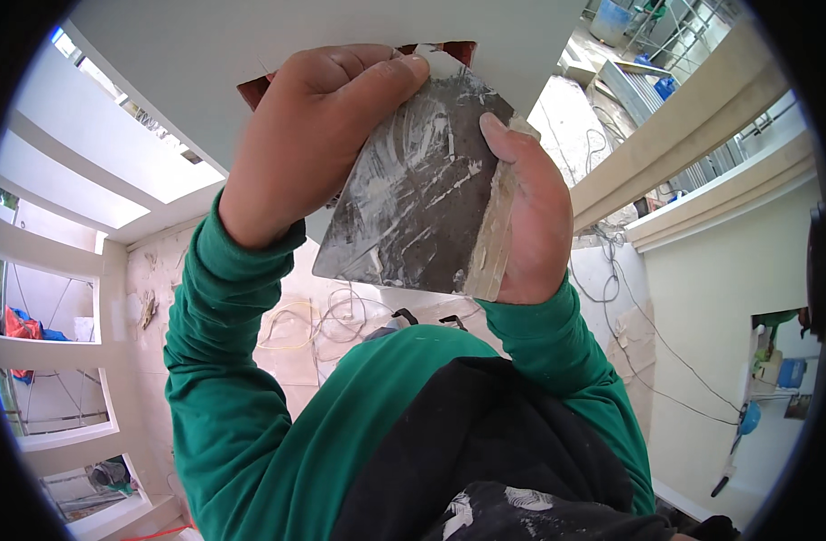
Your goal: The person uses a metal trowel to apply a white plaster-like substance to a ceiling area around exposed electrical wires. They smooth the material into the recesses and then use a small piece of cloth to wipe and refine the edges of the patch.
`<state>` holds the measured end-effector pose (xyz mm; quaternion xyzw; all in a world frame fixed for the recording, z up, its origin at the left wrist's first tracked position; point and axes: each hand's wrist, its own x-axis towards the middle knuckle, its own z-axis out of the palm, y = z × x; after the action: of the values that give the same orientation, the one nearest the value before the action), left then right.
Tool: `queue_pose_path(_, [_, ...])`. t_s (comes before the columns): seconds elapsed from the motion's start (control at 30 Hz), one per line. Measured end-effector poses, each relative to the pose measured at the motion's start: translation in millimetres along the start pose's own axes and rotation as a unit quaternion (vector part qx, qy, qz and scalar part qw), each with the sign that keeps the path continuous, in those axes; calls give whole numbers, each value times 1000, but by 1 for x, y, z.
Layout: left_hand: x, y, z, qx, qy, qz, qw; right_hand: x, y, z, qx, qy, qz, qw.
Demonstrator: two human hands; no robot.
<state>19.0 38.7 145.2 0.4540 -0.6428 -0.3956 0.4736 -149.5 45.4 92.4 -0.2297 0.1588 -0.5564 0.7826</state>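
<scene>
A large, flat white panel [160, 54] is in front of the person. Before it, the dark grey flat plate with white smears [417, 189] is between both hands, its longer axis running from the upper end down and slightly leftward. The left hand [300, 135] is curled at the upper end; whether it pinches something separate, one cannot tell. The right hand [537, 212] grips the right side, thumb on the face, beside a pale beige ridged strip [490, 239].
</scene>
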Motion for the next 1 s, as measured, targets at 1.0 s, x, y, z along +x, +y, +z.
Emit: queue_pose_path(1.0, [3,-10,4,-10,40,13,999,23,-16,-16,-96,-30,2,995])
